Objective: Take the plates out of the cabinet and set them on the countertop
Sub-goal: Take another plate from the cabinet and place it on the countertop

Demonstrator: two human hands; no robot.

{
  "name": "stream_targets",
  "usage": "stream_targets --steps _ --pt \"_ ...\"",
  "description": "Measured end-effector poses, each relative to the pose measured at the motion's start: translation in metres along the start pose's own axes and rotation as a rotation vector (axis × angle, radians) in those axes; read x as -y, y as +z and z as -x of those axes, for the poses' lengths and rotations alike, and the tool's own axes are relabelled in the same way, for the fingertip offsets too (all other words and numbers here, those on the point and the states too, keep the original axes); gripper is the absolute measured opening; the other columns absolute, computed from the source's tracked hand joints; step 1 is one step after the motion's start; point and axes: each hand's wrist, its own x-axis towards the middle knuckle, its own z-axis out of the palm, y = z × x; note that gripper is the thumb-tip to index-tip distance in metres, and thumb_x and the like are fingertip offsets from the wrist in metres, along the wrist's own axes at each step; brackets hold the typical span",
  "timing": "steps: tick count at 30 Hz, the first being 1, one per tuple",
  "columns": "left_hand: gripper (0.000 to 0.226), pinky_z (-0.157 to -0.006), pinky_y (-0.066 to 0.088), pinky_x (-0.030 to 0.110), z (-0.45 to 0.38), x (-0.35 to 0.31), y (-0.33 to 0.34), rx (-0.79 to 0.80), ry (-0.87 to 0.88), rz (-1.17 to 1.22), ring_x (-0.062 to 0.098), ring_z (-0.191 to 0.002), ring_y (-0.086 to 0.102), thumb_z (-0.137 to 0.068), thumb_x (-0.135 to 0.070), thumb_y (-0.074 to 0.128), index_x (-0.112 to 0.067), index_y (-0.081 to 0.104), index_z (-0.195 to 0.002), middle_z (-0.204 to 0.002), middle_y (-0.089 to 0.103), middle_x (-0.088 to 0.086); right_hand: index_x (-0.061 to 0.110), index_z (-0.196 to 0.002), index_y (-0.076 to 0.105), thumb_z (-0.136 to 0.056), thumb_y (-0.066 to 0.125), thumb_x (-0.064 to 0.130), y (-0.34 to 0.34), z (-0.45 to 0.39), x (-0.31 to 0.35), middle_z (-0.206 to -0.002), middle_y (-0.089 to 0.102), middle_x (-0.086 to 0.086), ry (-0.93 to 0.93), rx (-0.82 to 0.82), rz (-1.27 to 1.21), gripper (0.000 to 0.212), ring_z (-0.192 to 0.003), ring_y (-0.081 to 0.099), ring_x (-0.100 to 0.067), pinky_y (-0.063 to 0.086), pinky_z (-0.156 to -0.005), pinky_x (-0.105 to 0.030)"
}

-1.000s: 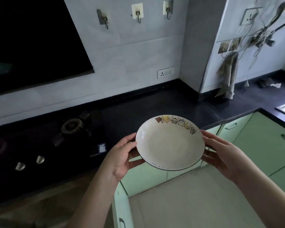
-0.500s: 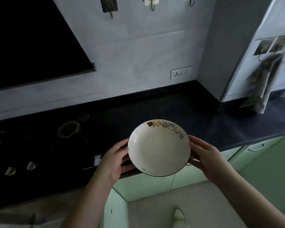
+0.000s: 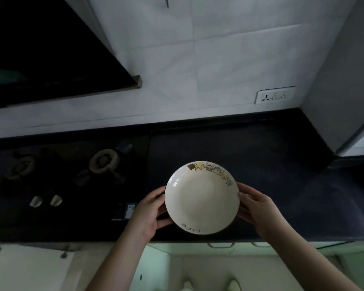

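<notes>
Both my hands on one plate (image 3: 201,199), a cream shallow dish with a strip of small cartoon drawings on the far rim and some lettering on the near rim. Left hand (image 3: 148,213) grips the left edge, fingers curled under, thumb near the rim. Right hand (image 3: 255,206) grips the right edge the same way, fingers wrapped round the side. Plate is roughly level over the black countertop (image 3: 271,175), close to its front edge; can't tell if it's touching the surface or just above it. Gas hob (image 3: 72,175) to the left, nearest burner (image 3: 103,160) well apart from the plate, two knobs (image 3: 45,201) at the front. Wall socket (image 3: 275,97) on white tiles behind. Pale green cabinet fronts (image 3: 160,267) below the counter edge.
</notes>
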Motion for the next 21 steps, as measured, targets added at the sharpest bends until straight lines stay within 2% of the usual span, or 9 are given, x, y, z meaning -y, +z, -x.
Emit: stream_targets --steps 4,6,9,15,18,21 --pt "0.023 -0.063 0.060 0.044 -0.032 0.003 -0.015 -0.040 -0.024 0.018 0.022 -0.104 0.069 -0.095 -0.021 0.061 -0.030 0.069 -0.114 -0.113 0.073 0.000 0.026 -0.112 0.066 -0.096 0.056 0.015 0.021 -0.039 -0.010 -0.098 0.076 0.000 0.056 -0.029 0.055 0.022 -0.088 0.074 -0.020 0.060 -0.068 -0.034" --pt "0.027 -0.066 0.060 0.045 -0.051 0.006 -0.024 -0.041 -0.058 0.027 0.023 -0.107 0.067 -0.094 -0.019 0.062 -0.029 0.065 -0.119 -0.117 0.071 0.001 0.027 -0.108 0.067 -0.095 0.057 0.015 0.032 -0.058 -0.017 -0.096 0.077 0.000 0.082 -0.064 0.087 0.020 -0.085 0.074 -0.018 0.060 -0.066 -0.033" --pt "0.031 -0.063 0.060 0.042 -0.079 0.011 -0.037 -0.039 -0.086 0.058 0.022 -0.109 0.065 -0.095 -0.019 0.060 -0.029 0.062 -0.124 -0.122 0.068 0.001 0.027 -0.103 0.068 -0.095 0.059 0.015 0.052 -0.084 -0.026 -0.090 0.077 0.002 0.103 -0.117 0.126 0.017 -0.081 0.074 -0.016 0.058 -0.059 -0.028" --pt "0.033 -0.067 0.061 0.042 -0.127 0.020 -0.061 0.007 -0.092 0.066 0.019 -0.112 0.064 -0.093 -0.020 0.059 -0.035 0.062 -0.122 -0.122 0.068 -0.003 0.031 -0.094 0.068 -0.094 0.060 0.017 0.080 -0.130 -0.038 -0.099 0.075 -0.001 0.125 -0.179 0.192 0.015 -0.090 0.072 -0.020 0.058 -0.058 -0.027" --pt "0.035 -0.070 0.062 0.041 -0.143 0.022 -0.068 0.048 -0.098 0.061 0.017 -0.115 0.062 -0.094 -0.022 0.059 -0.036 0.059 -0.126 -0.125 0.066 -0.005 0.030 -0.094 0.068 -0.094 0.061 0.017 0.088 -0.145 -0.042 -0.098 0.075 0.000 0.130 -0.223 0.201 0.015 -0.087 0.072 -0.018 0.057 -0.054 -0.025" --pt "0.031 -0.075 0.061 0.046 -0.155 0.023 -0.070 0.072 -0.141 0.085 0.019 -0.116 0.060 -0.095 -0.028 0.060 -0.034 0.059 -0.125 -0.127 0.061 -0.004 0.027 -0.102 0.069 -0.094 0.061 0.018 0.090 -0.157 -0.046 -0.098 0.075 0.001 0.134 -0.249 0.212 0.015 -0.086 0.072 -0.017 0.056 -0.053 -0.023"
